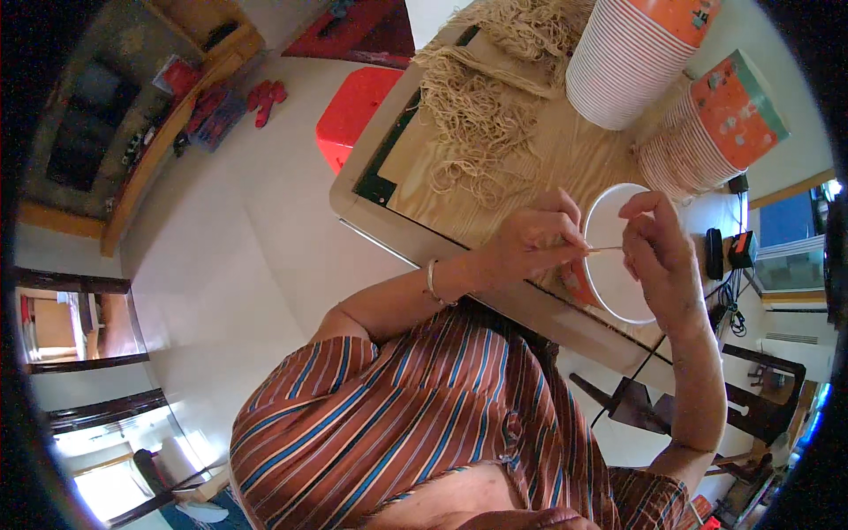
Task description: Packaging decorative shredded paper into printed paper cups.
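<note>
My left hand [537,237], with a bracelet at the wrist, pinches one end of a short, thin tan strand [604,249]. At the strand's other end, the bent fingers of my right hand [658,247] are closed. Both hands are over the mouth of a paper tub [609,212], white inside and orange outside, which stands near the table's front edge. Part of its rim is hidden by my fingers. Beyond my left hand lies a tangled heap of tan string [481,115] on the wooden tabletop.
Two tilted stacks of nested paper tubs, a taller one [623,71] and a shorter one [707,132], stand at the back right of the table [565,159]. A red stool [353,110] is beyond the left edge. Black cables [729,305] and a dark chair [760,397] are at right.
</note>
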A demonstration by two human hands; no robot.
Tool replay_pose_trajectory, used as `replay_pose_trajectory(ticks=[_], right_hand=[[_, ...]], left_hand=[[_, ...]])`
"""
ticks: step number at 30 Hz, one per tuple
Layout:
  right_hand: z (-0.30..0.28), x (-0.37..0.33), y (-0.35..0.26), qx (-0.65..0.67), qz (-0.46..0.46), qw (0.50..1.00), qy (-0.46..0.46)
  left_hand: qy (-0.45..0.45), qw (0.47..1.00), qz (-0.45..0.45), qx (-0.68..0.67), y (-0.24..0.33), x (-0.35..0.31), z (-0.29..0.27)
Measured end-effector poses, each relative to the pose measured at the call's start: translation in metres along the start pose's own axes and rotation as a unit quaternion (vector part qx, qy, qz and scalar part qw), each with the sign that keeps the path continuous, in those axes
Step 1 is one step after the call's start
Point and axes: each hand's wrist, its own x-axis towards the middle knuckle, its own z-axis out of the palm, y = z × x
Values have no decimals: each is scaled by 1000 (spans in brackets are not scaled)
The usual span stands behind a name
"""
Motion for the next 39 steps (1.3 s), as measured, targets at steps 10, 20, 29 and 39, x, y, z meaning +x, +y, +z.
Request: replay_pose_trajectory(ticks=[10, 20, 29, 39], right_hand=[[1, -17, 2, 129, 28, 990, 60], [-3, -25, 0, 114, 54, 991, 39], [-4, -28, -2, 109, 33, 992, 54], [-10, -28, -5, -89, -85, 984, 129]], left_hand=[[-22, 999, 37, -27, -13, -3, 4], [10, 997, -76, 4, 13, 17, -12], [-222, 961, 82, 140, 6, 41, -15], [-239, 944, 118, 193, 3, 35, 4]])
